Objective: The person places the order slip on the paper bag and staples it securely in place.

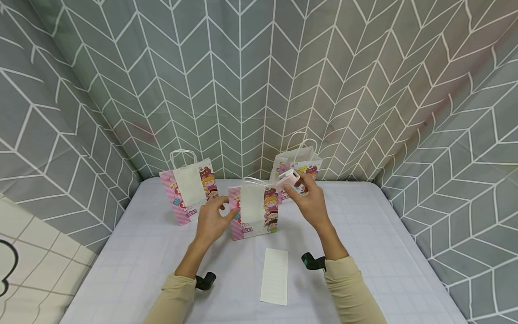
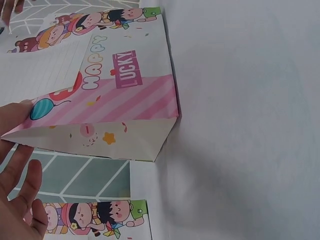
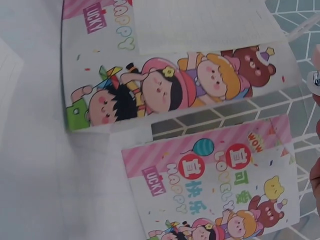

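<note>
In the head view, my left hand pinches the left side of the middle paper gift bag, thumb in front. The bag stands upright, pink-striped with cartoon figures. A white paper slip covers part of its front, with lines visible on it in the left wrist view. Above the bag's upper right corner, my right hand holds a small pink-and-white stapler. Only the edge of this stapler shows in the right wrist view.
Behind on the left stands a matching gift bag with a slip on its front. Another gift bag stands open at the back right, its printed front bare of paper. A loose paper slip lies at the front of the white table.
</note>
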The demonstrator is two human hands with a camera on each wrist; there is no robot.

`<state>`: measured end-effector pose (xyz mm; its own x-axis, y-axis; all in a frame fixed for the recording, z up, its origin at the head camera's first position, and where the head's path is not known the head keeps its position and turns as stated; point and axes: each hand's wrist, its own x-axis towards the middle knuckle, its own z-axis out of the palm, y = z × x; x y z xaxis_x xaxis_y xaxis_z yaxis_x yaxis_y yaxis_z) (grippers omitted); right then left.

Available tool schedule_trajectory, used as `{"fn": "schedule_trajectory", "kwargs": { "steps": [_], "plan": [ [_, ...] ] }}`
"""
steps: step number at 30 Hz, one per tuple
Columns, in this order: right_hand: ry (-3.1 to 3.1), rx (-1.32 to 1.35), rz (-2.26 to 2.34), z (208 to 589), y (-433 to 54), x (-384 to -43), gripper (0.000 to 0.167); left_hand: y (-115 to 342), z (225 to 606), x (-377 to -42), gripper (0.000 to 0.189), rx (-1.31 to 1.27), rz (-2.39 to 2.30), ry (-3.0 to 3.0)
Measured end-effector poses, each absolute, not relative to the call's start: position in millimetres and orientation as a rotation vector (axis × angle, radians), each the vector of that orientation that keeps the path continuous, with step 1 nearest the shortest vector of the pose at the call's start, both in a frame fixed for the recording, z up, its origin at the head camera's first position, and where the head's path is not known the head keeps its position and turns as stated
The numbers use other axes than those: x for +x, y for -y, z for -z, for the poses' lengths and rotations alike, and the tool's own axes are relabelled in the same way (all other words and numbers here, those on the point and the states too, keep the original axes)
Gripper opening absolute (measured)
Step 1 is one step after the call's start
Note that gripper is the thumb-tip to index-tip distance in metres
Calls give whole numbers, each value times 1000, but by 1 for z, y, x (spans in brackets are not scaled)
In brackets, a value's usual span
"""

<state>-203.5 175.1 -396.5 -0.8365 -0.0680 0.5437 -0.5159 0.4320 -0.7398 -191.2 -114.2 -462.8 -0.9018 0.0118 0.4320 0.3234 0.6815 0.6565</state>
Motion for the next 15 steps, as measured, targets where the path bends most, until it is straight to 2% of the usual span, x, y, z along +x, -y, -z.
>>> {"fn": "schedule_trajectory", "kwargs": {
  "steps": [5, 11, 15],
  "plan": [
    [2275, 456, -1447, 403, -182, -205, 52, 119, 463, -193, 36, -211, 1097, 2494],
    [2351, 415, -1478, 385, -180, -188, 54, 125, 465, -196, 38, -140, 1100, 2451],
    [2376, 352, -1499, 404, -192, -201, 54, 130, 465, -197, 33, -121, 1114, 2395]
  ]
}}
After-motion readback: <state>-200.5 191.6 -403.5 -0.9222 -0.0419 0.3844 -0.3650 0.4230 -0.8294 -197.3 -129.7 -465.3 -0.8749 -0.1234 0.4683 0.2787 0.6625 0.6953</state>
